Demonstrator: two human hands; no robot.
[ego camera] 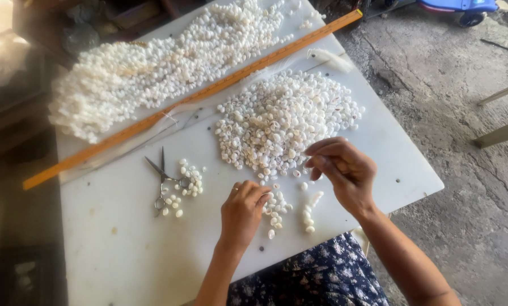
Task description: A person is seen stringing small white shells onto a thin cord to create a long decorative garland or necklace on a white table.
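Observation:
A big heap of loose white shells [285, 119] lies in the middle of the white table [123, 249]. My right hand [344, 170] hovers at the heap's near edge, fingertips pinched together on something small, probably one shell. My left hand [242, 212] rests lower, fingers curled over a small cluster of shells [275, 207]. A short strung row of shells [309, 211] lies between my hands. Small steel scissors [163, 180] lie open to the left, beside a few more shells [190, 180].
A long orange ruler [203, 93] crosses the table diagonally. Behind it lie several strands of strung shells [146, 68]. White thread fibres [327, 56] trail at the far right. Cracked concrete floor [452, 113] lies to the right; my blue flowered skirt [316, 277] is below.

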